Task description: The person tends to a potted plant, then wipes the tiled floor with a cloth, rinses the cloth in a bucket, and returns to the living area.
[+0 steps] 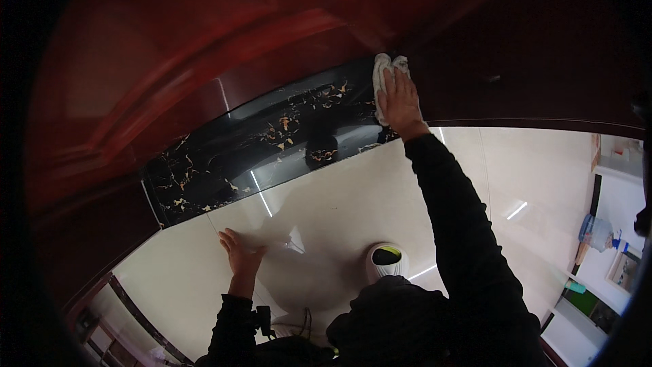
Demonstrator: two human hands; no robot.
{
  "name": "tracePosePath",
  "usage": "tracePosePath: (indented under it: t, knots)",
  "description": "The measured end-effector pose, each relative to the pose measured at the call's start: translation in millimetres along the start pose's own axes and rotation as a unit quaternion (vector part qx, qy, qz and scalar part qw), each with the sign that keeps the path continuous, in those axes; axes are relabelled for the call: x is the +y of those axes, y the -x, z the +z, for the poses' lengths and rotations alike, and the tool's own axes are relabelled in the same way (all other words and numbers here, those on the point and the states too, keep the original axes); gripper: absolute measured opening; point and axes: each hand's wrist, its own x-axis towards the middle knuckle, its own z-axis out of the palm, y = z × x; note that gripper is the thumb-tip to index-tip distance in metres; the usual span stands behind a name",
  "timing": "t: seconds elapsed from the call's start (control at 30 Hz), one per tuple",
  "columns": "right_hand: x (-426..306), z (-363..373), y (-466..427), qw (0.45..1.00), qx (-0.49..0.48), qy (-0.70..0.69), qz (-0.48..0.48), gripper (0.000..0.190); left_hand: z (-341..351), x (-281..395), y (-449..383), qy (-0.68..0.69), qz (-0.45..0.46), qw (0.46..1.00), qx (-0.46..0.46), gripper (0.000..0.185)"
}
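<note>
My right hand (401, 104) presses a folded white cloth (381, 79) at the right end of a black marble doorsill (244, 135) with gold and white veining. The palm and fingers lie along the cloth, which sticks out past the fingertips. Above the sill rises a dark red wooden door (285, 35) with a raised panel. My left hand (242, 260) holds nothing; its fingers are spread over the glossy cream tile floor (346, 204). I cannot tell whether it touches the tiles.
Close to my knees stands a white ribbed bin (377, 272) with a dark and yellow-green interior. Dark frame sides (509, 86) flank the sill. Off to the right are a blue water-cooler bottle (596, 233) and white furniture (619, 199). A dark cord (307, 321) shows near my body.
</note>
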Motion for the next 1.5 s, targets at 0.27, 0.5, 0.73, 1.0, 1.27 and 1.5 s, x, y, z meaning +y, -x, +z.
tracePosePath:
  t: [0.27,0.5,0.73,1.0,1.27,1.5]
  knots:
    - [-8,26,-16,0.992,-0.01,-0.022,0.122,0.061,1,-1,0,0.004,0.012,1.0,0.006,0.126]
    - [-66,28,-37,0.98,-0.059,-0.015,0.19,0.064,12,-20,1,0.014,0.044,0.998,0.038,0.127]
    - [-161,11,-23,0.996,-0.07,-0.03,0.038,0.06,0,-139,-21,0.122,-0.288,0.944,0.107,0.14]
    - [-333,6,-27,0.943,-0.096,-0.134,-0.289,0.058,1,-215,-27,0.262,-0.435,0.856,0.095,0.142]
    - [-531,20,-55,0.86,-0.132,-0.207,-0.448,0.055,-9,-208,-21,0.308,-0.412,0.853,0.086,0.148]
    - [-624,33,-53,0.85,-0.141,-0.214,-0.46,0.055,-12,-204,-20,0.307,-0.422,0.85,0.074,0.146]
